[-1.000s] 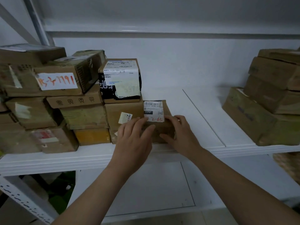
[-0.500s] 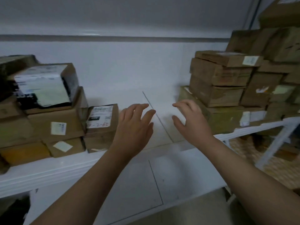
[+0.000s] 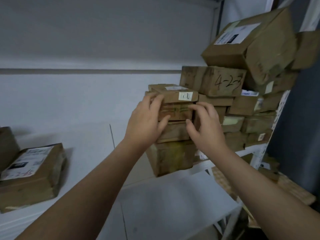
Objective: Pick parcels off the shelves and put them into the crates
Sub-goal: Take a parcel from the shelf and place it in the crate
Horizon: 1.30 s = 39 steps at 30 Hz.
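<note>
A stack of brown cardboard parcels stands on the right part of the white shelf [image 3: 90, 135]. My left hand [image 3: 147, 122] curls round the left side of a mid-stack parcel [image 3: 176, 112] with faint printing on its front. My right hand [image 3: 206, 125] has its fingertips on that parcel's right front edge and its thumb below. A flat parcel with a small white label [image 3: 174, 95] lies on top of it. No crate is in view.
More parcels pile up to the right, one marked 4-2-3 [image 3: 223, 82] and a tilted one with a white label [image 3: 249, 42] above. A labelled parcel [image 3: 32, 172] lies at the shelf's left. A lower shelf [image 3: 173, 205] runs beneath. An upright post [image 3: 275, 125] stands right.
The view swung right, away from the left pile. Both hands went from hovering open over bare shelf to the right stack and now take hold of a mid-stack parcel.
</note>
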Tool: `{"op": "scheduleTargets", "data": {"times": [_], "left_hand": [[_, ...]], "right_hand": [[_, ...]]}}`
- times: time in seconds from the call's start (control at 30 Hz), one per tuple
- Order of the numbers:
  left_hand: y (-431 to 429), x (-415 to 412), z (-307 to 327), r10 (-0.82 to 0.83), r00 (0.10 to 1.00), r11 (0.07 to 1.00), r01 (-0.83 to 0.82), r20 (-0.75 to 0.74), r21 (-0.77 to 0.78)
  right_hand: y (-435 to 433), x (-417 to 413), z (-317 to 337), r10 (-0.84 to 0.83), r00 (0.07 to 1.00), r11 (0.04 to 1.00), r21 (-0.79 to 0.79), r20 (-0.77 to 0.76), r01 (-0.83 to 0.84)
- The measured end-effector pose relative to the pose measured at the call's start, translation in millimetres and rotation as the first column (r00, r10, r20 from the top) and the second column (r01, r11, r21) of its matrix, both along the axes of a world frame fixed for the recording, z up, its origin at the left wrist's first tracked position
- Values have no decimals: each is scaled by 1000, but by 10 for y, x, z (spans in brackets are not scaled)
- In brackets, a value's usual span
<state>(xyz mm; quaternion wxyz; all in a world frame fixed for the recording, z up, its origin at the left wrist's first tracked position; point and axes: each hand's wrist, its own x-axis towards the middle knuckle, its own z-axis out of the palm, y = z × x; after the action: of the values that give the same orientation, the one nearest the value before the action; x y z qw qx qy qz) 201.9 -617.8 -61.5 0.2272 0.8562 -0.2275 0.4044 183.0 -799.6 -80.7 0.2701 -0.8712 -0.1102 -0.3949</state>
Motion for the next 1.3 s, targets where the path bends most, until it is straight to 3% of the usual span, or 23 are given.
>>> {"op": "scheduleTargets", "data": {"times": [0.1,0.17,0.3,0.43,0.67,0.77,0.83,0.9,0.93,1.0,1.07,1.1,1.17,1.3], "left_hand": [[-160,159,190,82,996,990,-84,25,113],[-231,242,261,115,993,972,-118,27,206],[-279,295,299,110,992,965,-122,60,234],[-267,195,294,51,992,966,-78,115,247],[-1,-114,78,-60,938,970,-25,341,241],[196,-274,-89,-70,975,995,55,209,78],[313,-352,-182,-63,975,997,69,212,-20],[375,-453,-227,-80,984,949,123,156,-291],[390,-508,-220,-120,986,868,161,116,-469],[415,-585,-208,-282,957,603,227,62,-764],[497,-604,-211,-371,923,364,245,101,-899],[564,-601,-217,-373,919,309,252,127,-917],[724,-599,-222,-361,921,315,268,146,-910],[1096,-582,-219,-323,942,433,233,92,-871]], "right_hand": [[-90,113,98,95,995,974,210,-24,-88],[-118,174,146,189,980,908,392,-64,-149],[-166,258,149,296,952,813,544,-80,-207],[-149,259,228,443,894,596,767,-67,-238],[5,157,419,615,787,347,878,52,-330],[133,70,420,671,740,323,879,48,-350],[269,15,361,701,711,313,872,55,-376],[481,-37,270,728,678,253,877,107,-410],[609,-68,224,744,653,207,881,141,-425],[880,-132,133,778,597,116,889,195,-442],[1119,-181,53,816,542,71,894,203,-442],[1213,-198,23,826,526,62,894,204,-444],[1307,-219,11,797,558,59,890,231,-451],[1158,-251,80,650,677,38,875,346,-483]]}}
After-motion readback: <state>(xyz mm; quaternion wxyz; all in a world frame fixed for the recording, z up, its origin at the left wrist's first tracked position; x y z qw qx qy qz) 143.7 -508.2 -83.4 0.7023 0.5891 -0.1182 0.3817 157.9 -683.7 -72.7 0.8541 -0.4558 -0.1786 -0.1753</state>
